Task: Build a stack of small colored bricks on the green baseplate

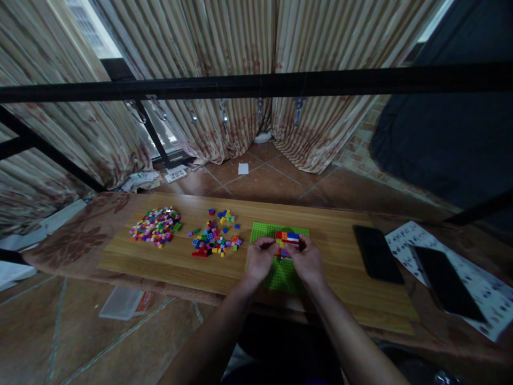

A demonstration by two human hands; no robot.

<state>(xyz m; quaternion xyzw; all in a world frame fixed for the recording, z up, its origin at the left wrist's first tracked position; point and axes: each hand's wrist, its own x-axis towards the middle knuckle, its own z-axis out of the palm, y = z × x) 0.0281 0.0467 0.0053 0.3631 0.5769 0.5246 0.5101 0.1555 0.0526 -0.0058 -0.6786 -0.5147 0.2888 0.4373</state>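
Note:
A small build of toy bricks point(287, 238), in red, orange, blue, white, yellow and purple, is over the green studded baseplate point(282, 280). My left hand point(260, 259) is closed, thumb and fingers pinching the build's left side. From the right, my right hand point(308, 260) grips the same build with bent fingers. The fingers partly cover the lower bricks, and I cannot tell whether the build touches the baseplate.
Loose mixed bricks point(214, 238) lie left of the baseplate, and a pile of tiny colourful pieces point(155, 227) is farther left. On the right are a black phone-like slab point(377, 254), a second dark device point(449, 283) and a printed sheet point(412, 246). A black rail point(256, 85) crosses beyond the wooden board point(336, 256).

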